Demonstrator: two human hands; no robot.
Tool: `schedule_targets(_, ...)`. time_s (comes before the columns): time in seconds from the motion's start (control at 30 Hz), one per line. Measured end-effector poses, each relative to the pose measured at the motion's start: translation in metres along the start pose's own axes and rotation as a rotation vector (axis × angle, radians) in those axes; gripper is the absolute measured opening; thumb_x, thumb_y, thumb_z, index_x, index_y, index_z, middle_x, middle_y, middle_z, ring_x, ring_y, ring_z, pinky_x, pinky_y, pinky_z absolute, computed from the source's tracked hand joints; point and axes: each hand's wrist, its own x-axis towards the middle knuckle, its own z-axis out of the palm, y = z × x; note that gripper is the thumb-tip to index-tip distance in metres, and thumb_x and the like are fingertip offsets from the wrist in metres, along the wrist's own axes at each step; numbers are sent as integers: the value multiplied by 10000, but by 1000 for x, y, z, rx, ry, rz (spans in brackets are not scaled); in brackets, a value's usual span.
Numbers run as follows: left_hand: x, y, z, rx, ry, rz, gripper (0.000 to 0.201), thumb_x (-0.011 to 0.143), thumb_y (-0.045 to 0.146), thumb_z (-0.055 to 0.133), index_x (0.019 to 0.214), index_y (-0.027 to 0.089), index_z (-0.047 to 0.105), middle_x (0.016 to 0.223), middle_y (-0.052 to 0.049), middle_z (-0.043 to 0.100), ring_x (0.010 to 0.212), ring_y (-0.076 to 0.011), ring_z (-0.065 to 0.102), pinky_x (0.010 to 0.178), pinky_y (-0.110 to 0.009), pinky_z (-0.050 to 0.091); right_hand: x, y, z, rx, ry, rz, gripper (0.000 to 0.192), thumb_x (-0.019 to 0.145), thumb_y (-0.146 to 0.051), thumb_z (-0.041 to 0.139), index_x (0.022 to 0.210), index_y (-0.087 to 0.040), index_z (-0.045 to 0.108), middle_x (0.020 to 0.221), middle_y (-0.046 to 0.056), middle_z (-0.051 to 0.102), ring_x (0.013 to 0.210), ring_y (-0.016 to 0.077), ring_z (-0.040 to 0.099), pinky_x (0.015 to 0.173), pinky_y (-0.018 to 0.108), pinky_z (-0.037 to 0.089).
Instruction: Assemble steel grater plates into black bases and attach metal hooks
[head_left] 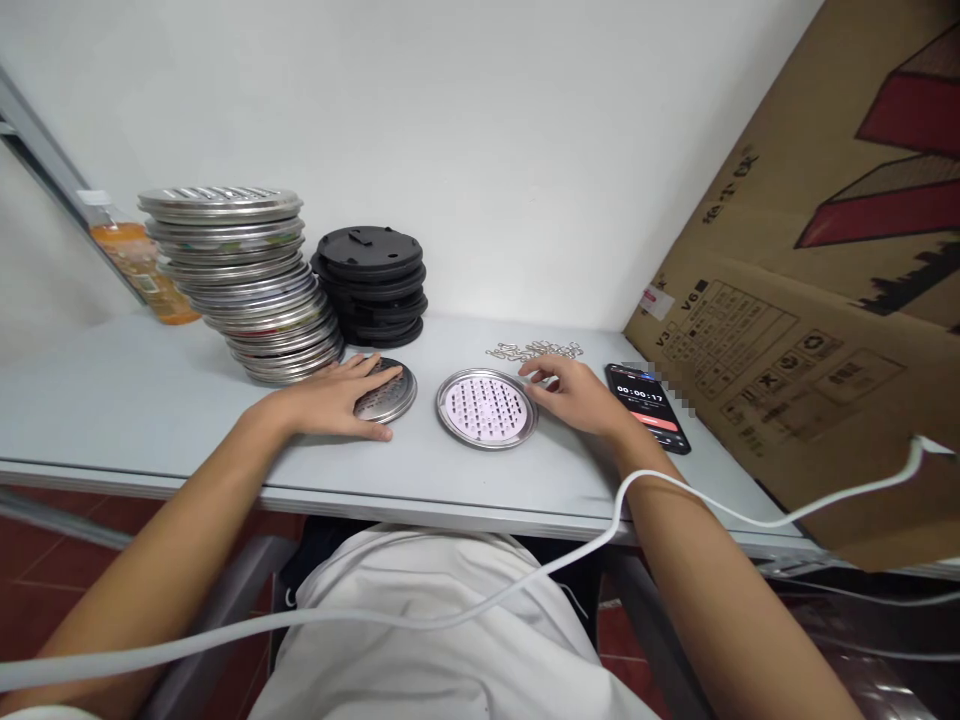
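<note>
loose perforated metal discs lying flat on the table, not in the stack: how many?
2. One disc lies under the left hand; the other disc lies beside the right hand.

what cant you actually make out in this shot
- Metal disc, head view: the left hand covers most of it, so its pattern is largely hidden.
- Small metal clips, head view: too small to tell shape or count.
- Bottle, head view: partly behind the stack of metal discs; label unreadable.
- Phone, head view: the text below the timer is too small.
- Cardboard box, head view: cut off by the right edge.
</note>
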Motion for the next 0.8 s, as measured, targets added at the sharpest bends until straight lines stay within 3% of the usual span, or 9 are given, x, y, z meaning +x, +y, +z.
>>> schedule_targets(0.2, 2, -4, 0, -141, 174, 92, 954, 730, 746, 629, 1526, 269, 408, 1616, -106, 319, 1470, -358, 320, 1202, -471, 259, 0, 1, 0, 24, 16, -1, 185, 843, -213, 619, 1015, -192, 684, 1091, 98, 701, 934, 225, 664, 758, 352, 549)
schedule_targets(0.3, 7, -4, -8, -320, 227, 180, 883, 790, 706, 603, 1510, 226, 431, 1570, -88, 411, 1417, -311, 416, 1188, -406, 307, 0, 1, 0, 13, 26, -2, 186, 847, -228, 617, 1017, -194, 684, 1105, 96, 699, 936, 221, 663, 762, 346, 544)
schedule_targets(0.43, 13, 1, -12, -475, 301, 172, 855, 821, 708, 571, 1504, 212, 432, 1555, -86, 435, 1398, -319, 434, 1172, -414, 332, 0, 0, -1, 14, 51, 0, 188, 841, -228, 615, 1012, -190, 682, 1119, 95, 696, 920, 212, 665, 755, 335, 537)
schedule_targets(0.8, 41, 42, -14, -554, 429, 296, 826, 764, 650, 667, 1452, 224, 499, 1505, -117, 469, 1356, -357, 457, 1114, -457, 399, 2, -7, 0, 140, 64, 30, 212, 852, -281, 630, 1031, -178, 679, 1137, 111, 700, 931, 223, 665, 809, 375, 542)
